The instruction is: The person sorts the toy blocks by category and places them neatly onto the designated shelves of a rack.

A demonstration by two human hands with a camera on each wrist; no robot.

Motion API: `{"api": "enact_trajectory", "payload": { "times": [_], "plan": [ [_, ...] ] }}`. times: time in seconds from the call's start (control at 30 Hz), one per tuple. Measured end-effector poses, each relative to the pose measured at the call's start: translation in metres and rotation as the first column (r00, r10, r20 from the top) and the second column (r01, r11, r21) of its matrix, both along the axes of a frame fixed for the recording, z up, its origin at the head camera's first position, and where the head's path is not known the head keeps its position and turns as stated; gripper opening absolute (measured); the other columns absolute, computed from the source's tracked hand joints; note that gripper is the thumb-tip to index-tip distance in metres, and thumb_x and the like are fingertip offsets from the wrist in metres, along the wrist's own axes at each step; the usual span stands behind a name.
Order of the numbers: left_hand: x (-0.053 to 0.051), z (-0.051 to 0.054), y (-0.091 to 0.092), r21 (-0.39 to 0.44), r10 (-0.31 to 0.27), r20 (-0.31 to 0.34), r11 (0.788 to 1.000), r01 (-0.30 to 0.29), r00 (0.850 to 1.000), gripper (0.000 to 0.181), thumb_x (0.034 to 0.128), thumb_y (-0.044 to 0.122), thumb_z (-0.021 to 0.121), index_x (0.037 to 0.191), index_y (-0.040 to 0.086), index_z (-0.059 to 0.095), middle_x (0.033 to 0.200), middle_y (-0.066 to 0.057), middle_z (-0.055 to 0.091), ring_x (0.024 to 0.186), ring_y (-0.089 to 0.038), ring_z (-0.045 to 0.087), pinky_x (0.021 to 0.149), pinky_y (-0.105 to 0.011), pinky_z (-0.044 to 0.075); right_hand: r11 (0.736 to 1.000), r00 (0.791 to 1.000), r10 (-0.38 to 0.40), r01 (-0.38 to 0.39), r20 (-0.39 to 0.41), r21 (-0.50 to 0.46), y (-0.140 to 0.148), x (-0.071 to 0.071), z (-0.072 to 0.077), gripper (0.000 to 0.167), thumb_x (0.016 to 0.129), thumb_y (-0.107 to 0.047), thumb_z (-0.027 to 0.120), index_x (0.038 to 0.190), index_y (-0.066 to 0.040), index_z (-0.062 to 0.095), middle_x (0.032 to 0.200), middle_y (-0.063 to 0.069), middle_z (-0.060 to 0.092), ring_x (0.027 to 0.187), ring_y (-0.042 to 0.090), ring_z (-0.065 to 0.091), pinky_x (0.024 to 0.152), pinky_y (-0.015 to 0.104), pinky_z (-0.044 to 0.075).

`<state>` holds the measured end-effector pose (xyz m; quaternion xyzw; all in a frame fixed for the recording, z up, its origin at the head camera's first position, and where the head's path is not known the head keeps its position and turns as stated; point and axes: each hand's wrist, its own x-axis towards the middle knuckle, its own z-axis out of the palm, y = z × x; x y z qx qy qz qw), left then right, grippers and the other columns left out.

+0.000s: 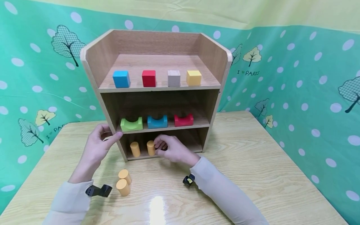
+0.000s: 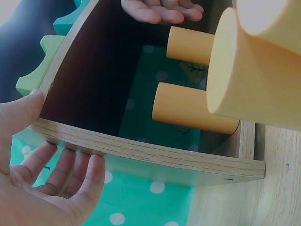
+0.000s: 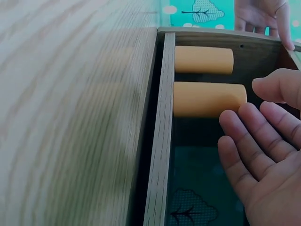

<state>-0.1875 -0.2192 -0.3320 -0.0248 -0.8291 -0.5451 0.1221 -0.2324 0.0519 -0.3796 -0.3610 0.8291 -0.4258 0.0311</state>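
A wooden shelf unit (image 1: 158, 43) stands on the table. My left hand (image 1: 97, 145) grips its left side panel, thumb at the front edge and fingers along the outer face, as the left wrist view shows. On the bottom shelf stand two upright light-orange wooden cylinders, a left one (image 1: 135, 149) and a right one (image 1: 151, 148). My right hand (image 1: 172, 148) is beside the right cylinder. In the right wrist view its loosely bent fingers (image 3: 254, 136) are close to that cylinder's top, with the thumb apart from it; whether a fingertip touches is unclear.
Two more cylinders, a front one (image 1: 123, 187) and one behind it (image 1: 125, 175), stand on the table (image 1: 253, 175) near my left wrist. Green (image 1: 131, 125), blue (image 1: 157, 122) and red (image 1: 183, 121) arch blocks line the middle shelf. Blue, red, grey and yellow cubes sit on top.
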Motion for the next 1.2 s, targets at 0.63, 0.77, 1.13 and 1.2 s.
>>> {"api": "enact_trajectory", "payload": {
  "times": [0.63, 0.77, 1.13, 1.2],
  "plan": [
    [-0.001, 0.001, 0.000, -0.006, -0.004, -0.014, 1.000, 0.004, 1.000, 0.042, 0.0894, 0.028, 0.068, 0.118, 0.003, 0.050, 0.110, 0.002, 0.050, 0.100, -0.010, 0.049, 0.072, -0.018, 0.044, 0.986, 0.982, 0.166, -0.165, -0.091, 0.016, -0.020, 0.020, 0.002, 0.023, 0.084, -0.005, 0.069, 0.105, -0.009, 0.061, 0.094, 0.002, 0.064, 0.084, 0.000, 0.058, 0.077, 0.021, 0.051],
    [0.001, 0.000, -0.001, -0.009, 0.001, -0.008, 1.000, -0.001, 1.000, 0.043, 0.0894, 0.029, 0.068, 0.118, 0.004, 0.050, 0.110, 0.003, 0.050, 0.100, -0.010, 0.048, 0.072, -0.018, 0.044, 0.982, 0.979, 0.189, -0.187, -0.078, 0.033, -0.025, 0.025, 0.003, 0.023, 0.084, -0.006, 0.070, 0.104, -0.010, 0.061, 0.092, -0.002, 0.062, 0.083, -0.002, 0.058, 0.075, 0.017, 0.050],
    [0.001, 0.000, 0.000, -0.008, 0.014, 0.000, 1.000, -0.014, 1.000, 0.046, 0.0894, 0.031, 0.068, 0.121, 0.003, 0.049, 0.112, 0.001, 0.051, 0.101, -0.011, 0.048, 0.073, -0.018, 0.044, 0.963, 0.966, 0.256, -0.252, -0.038, 0.091, -0.039, 0.031, 0.000, 0.025, 0.087, -0.011, 0.069, 0.110, -0.010, 0.059, 0.102, 0.003, 0.064, 0.088, -0.001, 0.058, 0.077, 0.014, 0.048],
    [0.001, 0.001, 0.000, -0.004, 0.012, -0.003, 1.000, -0.012, 1.000, 0.044, 0.0893, 0.030, 0.068, 0.120, 0.004, 0.050, 0.111, 0.002, 0.051, 0.101, -0.010, 0.049, 0.073, -0.018, 0.044, 0.960, 0.964, 0.265, -0.260, -0.029, 0.104, -0.042, 0.031, -0.001, 0.026, 0.087, -0.012, 0.068, 0.112, -0.009, 0.059, 0.104, 0.003, 0.063, 0.089, 0.001, 0.058, 0.078, 0.014, 0.048]
  ]
}}
